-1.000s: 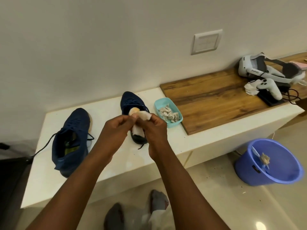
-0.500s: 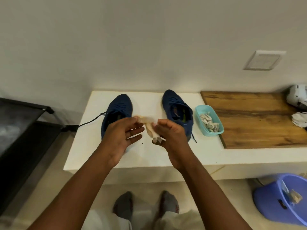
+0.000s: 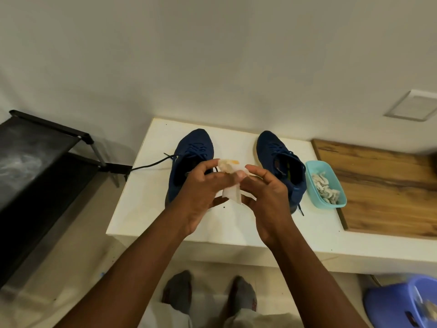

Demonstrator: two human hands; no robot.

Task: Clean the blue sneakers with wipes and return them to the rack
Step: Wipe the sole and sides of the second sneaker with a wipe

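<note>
Two dark blue sneakers stand on a white counter (image 3: 146,209), toes toward the wall. The left sneaker (image 3: 189,150) is partly behind my left hand; the right sneaker (image 3: 283,162) is beside a teal tray. Between the shoes and above the counter, both hands hold a crumpled white wipe (image 3: 231,183) with an orange-stained top. My left hand (image 3: 201,192) pinches its upper part with the thumb, and my right hand (image 3: 267,200) holds it from the right, fingers spread.
A teal tray (image 3: 340,200) with used grey wipes sits right of the shoes, on the edge of a wooden board (image 3: 383,185). A black shoe rack (image 3: 35,166) stands at the left. A blue bucket (image 3: 402,304) is on the floor at the lower right. My socked feet are below.
The view has swung left, bringing the rack into sight and pushing the board and bucket right. My hands have spread the wipe apart a little between them.
</note>
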